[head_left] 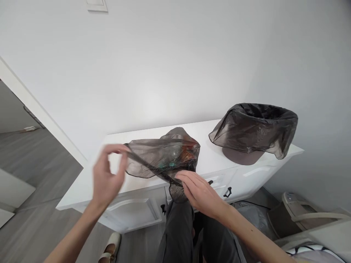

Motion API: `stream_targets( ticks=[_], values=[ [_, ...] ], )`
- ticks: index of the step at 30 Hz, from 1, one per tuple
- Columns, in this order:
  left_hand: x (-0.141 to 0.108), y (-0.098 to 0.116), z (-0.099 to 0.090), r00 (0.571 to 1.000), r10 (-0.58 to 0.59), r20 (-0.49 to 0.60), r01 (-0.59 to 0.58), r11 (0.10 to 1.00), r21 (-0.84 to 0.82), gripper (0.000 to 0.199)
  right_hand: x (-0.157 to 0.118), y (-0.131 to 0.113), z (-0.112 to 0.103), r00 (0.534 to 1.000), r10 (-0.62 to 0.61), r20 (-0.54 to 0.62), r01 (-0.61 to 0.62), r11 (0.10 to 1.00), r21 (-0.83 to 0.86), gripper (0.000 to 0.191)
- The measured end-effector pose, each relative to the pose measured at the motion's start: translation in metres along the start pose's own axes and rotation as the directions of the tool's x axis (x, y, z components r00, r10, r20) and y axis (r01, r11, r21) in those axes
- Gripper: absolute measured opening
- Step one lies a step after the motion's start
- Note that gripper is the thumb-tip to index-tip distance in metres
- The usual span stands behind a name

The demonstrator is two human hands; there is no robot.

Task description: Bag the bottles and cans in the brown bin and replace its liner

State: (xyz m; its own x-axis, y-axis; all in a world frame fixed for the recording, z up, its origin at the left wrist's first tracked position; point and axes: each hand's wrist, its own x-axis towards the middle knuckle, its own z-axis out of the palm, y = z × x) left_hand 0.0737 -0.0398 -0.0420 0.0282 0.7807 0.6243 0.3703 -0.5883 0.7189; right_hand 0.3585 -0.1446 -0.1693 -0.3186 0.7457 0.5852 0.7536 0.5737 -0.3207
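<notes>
On the white, smooth-topped worktop [79, 191], roughly midway along, lies your thin, dark see-through plastic bag [172, 153], with orange-red and green contents showing through its side. Both your hands are at its edge, and a narrow dark strip of plastic stretches slantwise between them.

Your left forearm rises from the lower left, and your left hand [107, 177] is upright at the bag's left end. Its thumb and forefinger curve into a rounded loop, the tips nearly meeting in a narrow pinch on the rim; the hand is slightly blurred.

Your right forearm slants up from the lower right, and your right hand [201, 191] lies flatter, its back turned up and its fingers together, pointing left. Their tips grip the bag's near edge, where a loose flap of plastic hangs in front of the worktop.

To the right of the bag, apart from it, you have a round, brownish bin [242, 156] on the same surface, with a dark translucent liner [246, 133] folded over its mouth and draping down its side. Below you, your legs in dark grey trousers [178, 233] are close to the white panelled cabinet doors [134, 213].
</notes>
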Motion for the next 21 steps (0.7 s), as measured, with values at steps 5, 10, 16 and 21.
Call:
stream_targets(
  ticks=[5, 10, 16, 21],
  values=[
    [-0.059, 0.028, 0.046, 0.571, 0.313, 0.759, -0.492, 0.871, 0.011, 0.028, 0.018, 0.007, 0.024, 0.996, -0.050, 0.078, 0.051, 0.999, -0.012, 0.051],
    [-0.077, -0.019, 0.066, 0.541, 0.171, 0.823, -0.584, 0.781, 0.222, 0.032, 0.020, 0.005, 0.031, 0.999, -0.010, 0.043, 0.017, 0.984, -0.178, 0.059],
    [-0.063, -0.059, 0.052, 0.645, 0.050, 0.763, -0.549, 0.725, 0.416, 0.033, 0.010, 0.004, 0.034, 0.996, 0.090, 0.003, -0.085, 0.956, -0.279, 0.047],
    [-0.051, -0.051, 0.044, 0.724, -0.201, 0.660, -0.465, 0.565, 0.682, 0.057, 0.005, 0.009, 0.044, 0.963, 0.240, -0.121, -0.267, 0.901, -0.341, 0.041]
  ],
)
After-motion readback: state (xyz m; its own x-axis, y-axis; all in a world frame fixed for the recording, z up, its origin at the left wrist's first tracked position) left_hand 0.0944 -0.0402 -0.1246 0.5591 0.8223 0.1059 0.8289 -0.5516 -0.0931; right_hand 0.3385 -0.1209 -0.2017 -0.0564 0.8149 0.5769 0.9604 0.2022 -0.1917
